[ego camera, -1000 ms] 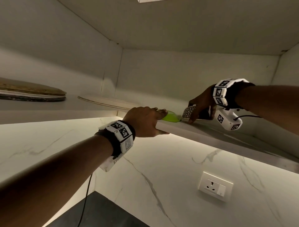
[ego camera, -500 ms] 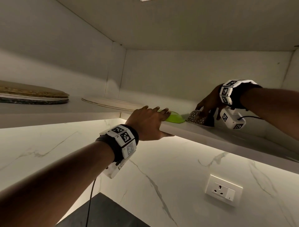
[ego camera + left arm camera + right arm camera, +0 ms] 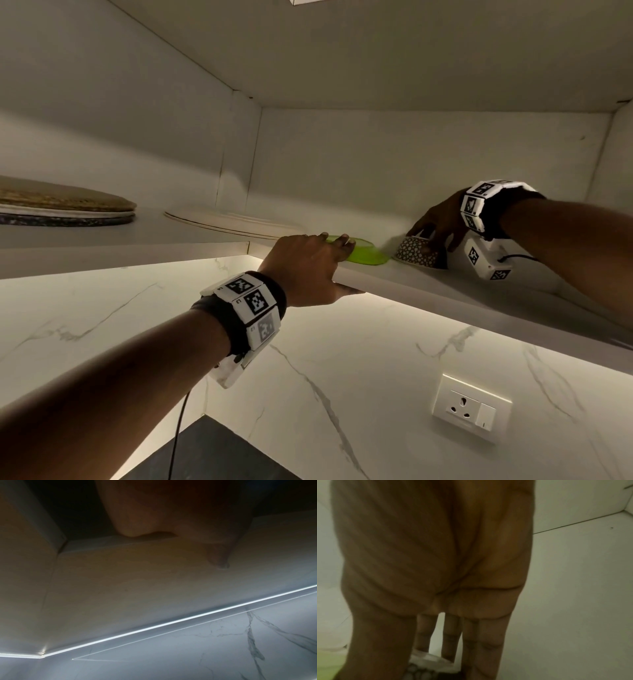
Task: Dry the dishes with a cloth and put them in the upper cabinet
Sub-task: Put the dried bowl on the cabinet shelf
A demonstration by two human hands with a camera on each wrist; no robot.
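A patterned cup (image 3: 414,253) stands on the cabinet shelf (image 3: 445,291), right of a lime-green dish (image 3: 369,256). My right hand (image 3: 440,228) reaches down over the cup and holds it by the rim, fingers on its left and thumb on its right. The right wrist view shows the fingers (image 3: 452,635) pointing down to the cup (image 3: 419,672), with the green dish (image 3: 327,662) at the left edge. My left hand (image 3: 342,265) grips the shelf's front edge, fingers on top beside the green dish. Its thumb (image 3: 217,555) presses the underside (image 3: 154,581). No cloth is in view.
Flat pale plates (image 3: 233,221) lie on the shelf left of the green dish. A stack of round woven mats (image 3: 65,202) sits on the neighbouring shelf at far left. Below the shelf are a lit marble wall and a wall socket (image 3: 471,407).
My right hand has carried the tilted cup to the right, away from the green dish, and stood it upright on the shelf. My left hand has stayed on the shelf edge.
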